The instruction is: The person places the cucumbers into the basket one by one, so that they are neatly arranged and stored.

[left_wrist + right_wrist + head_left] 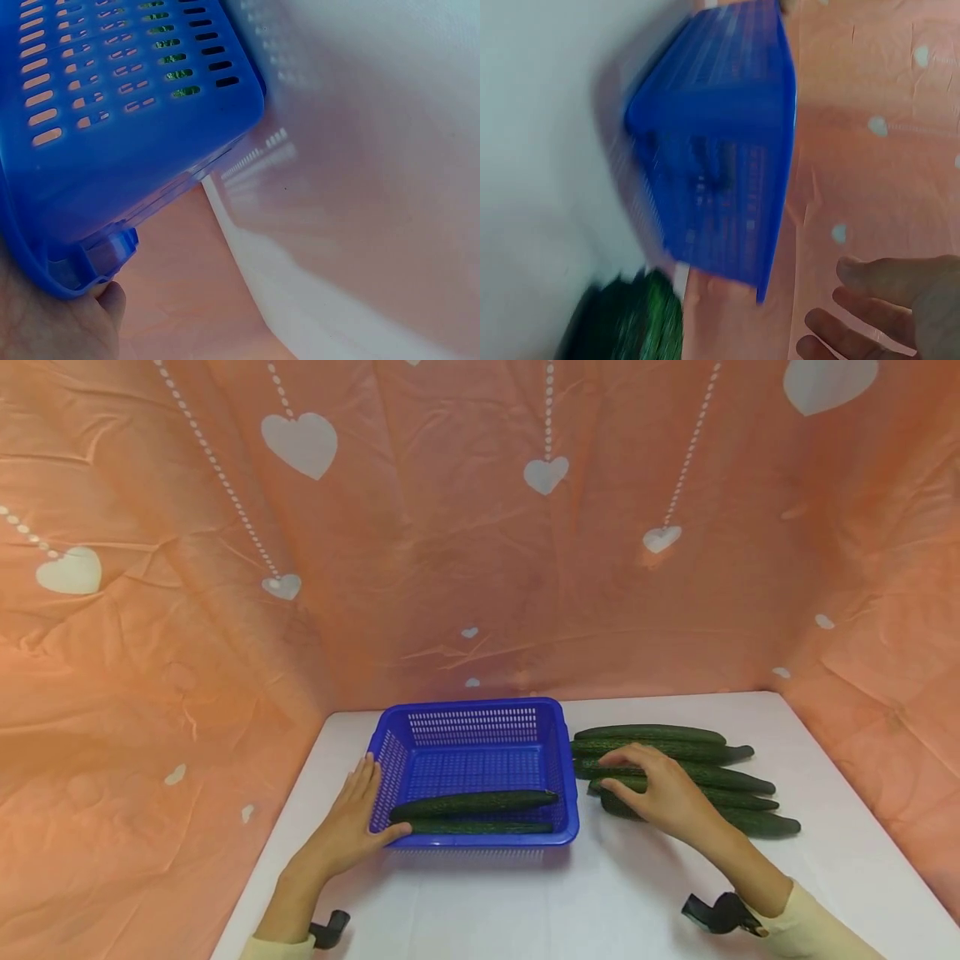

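A blue plastic basket (468,841) with slotted walls stands on the table. Two dark green cucumbers, a rear one (472,804) and a front one (480,827), lie lengthwise inside along its near wall. My left hand (347,827) rests at the basket's left side, fingers stretched along the rim and thumb over the near corner; the left wrist view shows this hand (60,322) against the rim. Several cucumbers (738,777) lie side by side right of the basket. Above them my right hand (663,793) hovers, thumb and fingers apart, holding nothing. Those cucumbers (630,322) are blurred in the right wrist view.
A white tabletop (480,910) lies under everything. Orange cloth (450,568) with pale hearts hangs behind and at both sides. Each wrist wears a black strap mount, one on the left (330,929) and one on the right (720,912).
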{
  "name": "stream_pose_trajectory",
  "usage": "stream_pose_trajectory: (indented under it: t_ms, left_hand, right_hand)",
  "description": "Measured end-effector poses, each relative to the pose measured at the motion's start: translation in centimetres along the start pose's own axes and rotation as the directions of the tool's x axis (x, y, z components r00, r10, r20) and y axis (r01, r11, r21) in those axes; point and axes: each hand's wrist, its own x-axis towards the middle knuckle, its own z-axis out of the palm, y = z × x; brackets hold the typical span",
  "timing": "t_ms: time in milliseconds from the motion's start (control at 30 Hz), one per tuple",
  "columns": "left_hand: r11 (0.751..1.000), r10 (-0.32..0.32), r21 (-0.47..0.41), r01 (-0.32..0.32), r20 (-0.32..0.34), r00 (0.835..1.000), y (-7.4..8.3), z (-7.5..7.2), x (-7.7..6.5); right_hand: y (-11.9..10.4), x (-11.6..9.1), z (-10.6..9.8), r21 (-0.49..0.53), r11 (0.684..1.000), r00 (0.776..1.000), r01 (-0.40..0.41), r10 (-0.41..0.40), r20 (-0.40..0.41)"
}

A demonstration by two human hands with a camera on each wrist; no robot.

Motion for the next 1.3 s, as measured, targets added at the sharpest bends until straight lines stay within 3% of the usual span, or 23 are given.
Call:
stream_pose_trajectory:
  t_ms: [333, 667, 1033, 1300]
  left_hand:
    - [1.0, -0.001, 0.001, 0.001, 0.003, 1.0, 0.0, 0.0, 0.1]
    - [1.0, 0.01, 0.003, -0.01, 0.0, 1.0, -0.2, -0.1, 0.1]
    - [1.0, 0.014, -0.007, -0.014, -0.001, 1.0, -0.2, -0.1, 0.1]
    - [1.0, 0.022, -0.013, -0.022, -0.002, 1.0, -0.3, 0.0, 0.1]
  right_hand:
    - [3.5, -3.0, -2.8, -0.126, 0.992, 0.998, -0.007, -0.002, -0.069]
    - [7.0, -6.1, -4.9, -0.176, 0.984, 0.997, -0.031, 0.017, -0.078]
    - [11.4, -9.0, -5.5, -0.237, 0.972, 0.996, -0.002, -0.018, -0.084]
    - [13.1, -10.5, -5.6, -0.315, 0.948, 0.996, -0.047, 0.018, -0.093]
